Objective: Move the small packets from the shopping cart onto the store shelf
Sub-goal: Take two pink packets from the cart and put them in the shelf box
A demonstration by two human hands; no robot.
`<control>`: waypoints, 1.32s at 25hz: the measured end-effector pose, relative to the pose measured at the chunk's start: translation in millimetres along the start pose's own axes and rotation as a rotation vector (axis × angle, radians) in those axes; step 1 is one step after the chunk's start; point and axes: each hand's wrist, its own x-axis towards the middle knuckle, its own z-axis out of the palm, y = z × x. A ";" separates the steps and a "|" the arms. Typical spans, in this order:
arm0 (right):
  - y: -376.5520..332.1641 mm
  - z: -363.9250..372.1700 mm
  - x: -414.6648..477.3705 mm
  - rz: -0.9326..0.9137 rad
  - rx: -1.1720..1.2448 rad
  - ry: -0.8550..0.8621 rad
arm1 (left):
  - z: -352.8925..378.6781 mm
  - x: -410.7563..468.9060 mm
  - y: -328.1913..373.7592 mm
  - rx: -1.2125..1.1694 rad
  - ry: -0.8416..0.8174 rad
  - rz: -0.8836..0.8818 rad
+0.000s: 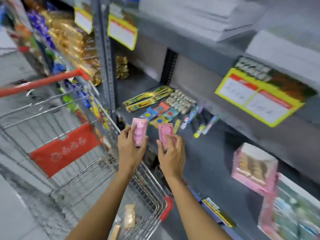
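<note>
A pink packet [139, 134] in each hand, above the shelf [216, 153].

bare shelf [207, 153] ahead, packets [162, 111] crowding rear
</note>
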 end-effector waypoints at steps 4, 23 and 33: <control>62.5 -64.8 5.0 0.133 -0.132 0.074 | 65.8 -14.5 74.7 -0.083 -0.210 0.188; 216.6 -187.2 -19.0 0.616 -0.177 0.060 | 240.0 -120.9 198.2 -0.023 -0.602 0.315; 277.7 -209.1 56.1 0.482 -0.445 -0.493 | 242.3 -99.0 177.2 0.076 -0.952 0.239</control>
